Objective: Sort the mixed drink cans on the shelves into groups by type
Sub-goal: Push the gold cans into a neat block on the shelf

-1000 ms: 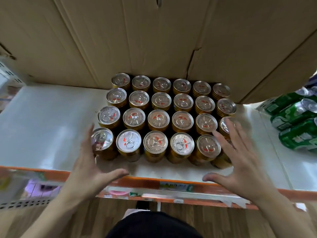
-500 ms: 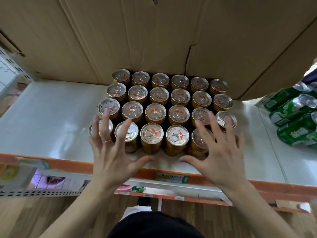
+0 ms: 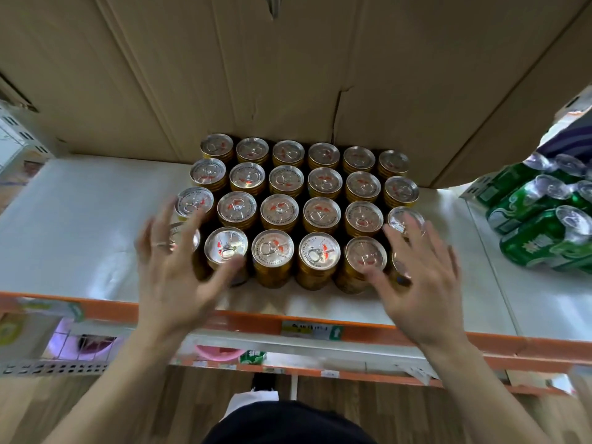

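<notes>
Several gold drink cans with silver pull-tab lids stand packed in neat rows on the white shelf. My left hand hovers with spread fingers over the front-left corner cans, a ring on one finger. My right hand spreads over the front-right corner cans. Both hands are blurred and hold nothing. A pile of green cans lies on its side at the right of the shelf.
A large brown cardboard box hangs over the back rows. The shelf's orange front edge carries a price label. A lower shelf with pink items shows underneath. Bare white shelf lies to the left of the gold cans.
Both hands moved from the outer sides of the front row inward over it, then spread back toward its front corner cans. The cans stayed in place.
</notes>
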